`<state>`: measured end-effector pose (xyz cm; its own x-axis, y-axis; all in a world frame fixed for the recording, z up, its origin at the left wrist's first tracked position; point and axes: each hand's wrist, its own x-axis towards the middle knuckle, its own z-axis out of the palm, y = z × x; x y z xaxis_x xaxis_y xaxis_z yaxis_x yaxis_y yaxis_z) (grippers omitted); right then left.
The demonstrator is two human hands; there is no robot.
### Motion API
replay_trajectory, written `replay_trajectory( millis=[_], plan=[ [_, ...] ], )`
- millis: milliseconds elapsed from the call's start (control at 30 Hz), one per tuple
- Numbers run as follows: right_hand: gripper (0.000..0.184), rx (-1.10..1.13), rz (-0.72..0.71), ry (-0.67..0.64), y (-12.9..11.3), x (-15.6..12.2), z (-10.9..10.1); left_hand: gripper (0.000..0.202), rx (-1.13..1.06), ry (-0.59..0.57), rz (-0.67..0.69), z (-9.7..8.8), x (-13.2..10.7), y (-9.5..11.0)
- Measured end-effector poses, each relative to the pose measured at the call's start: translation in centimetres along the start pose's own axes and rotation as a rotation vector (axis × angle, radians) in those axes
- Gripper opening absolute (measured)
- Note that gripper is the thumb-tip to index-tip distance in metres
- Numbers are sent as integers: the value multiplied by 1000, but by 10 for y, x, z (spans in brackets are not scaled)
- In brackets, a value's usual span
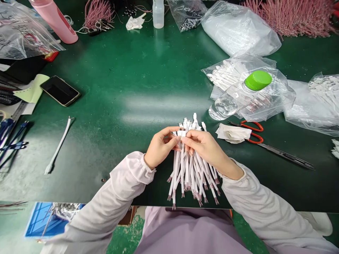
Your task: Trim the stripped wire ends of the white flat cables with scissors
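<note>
Here, on a green bench mat (127, 70), we see clear plastic bags with their contents on show: the nearest bag (233, 72) holds a heap of white cable pieces, another at the far right (320, 91) holds more, and one at the top (185, 14) holds small dark parts. A clear bottle with a green cap (227, 100) lies on the nearest bag.

At the mat's near edge, we find a bundle of white flat cables (192, 169), connectors up and stripped reddish wire ends fanned toward the person. The left fingers (169, 135) pinch narrowly around its upper end, thumb on top. The right fingers (192, 139) curl closely over the same stretch, their tips just beside the left hand (161, 148). The right hand (203, 150) angles in from the other side, both white-sleeved forearms converging on the bundle.

Red-handled scissors (251, 132) lie just to the right, beside a crumpled cloth (233, 134).
</note>
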<state>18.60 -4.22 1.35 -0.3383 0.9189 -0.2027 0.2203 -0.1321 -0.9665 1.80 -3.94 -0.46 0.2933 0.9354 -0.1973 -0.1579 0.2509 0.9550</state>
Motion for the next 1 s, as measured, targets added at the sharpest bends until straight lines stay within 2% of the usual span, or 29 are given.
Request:
replay_trajectory(
  millis=[1000],
  plan=[
    [37, -6, 4, -29, 2, 1, -1, 34, 5, -29, 2, -1, 0, 0]
  ],
)
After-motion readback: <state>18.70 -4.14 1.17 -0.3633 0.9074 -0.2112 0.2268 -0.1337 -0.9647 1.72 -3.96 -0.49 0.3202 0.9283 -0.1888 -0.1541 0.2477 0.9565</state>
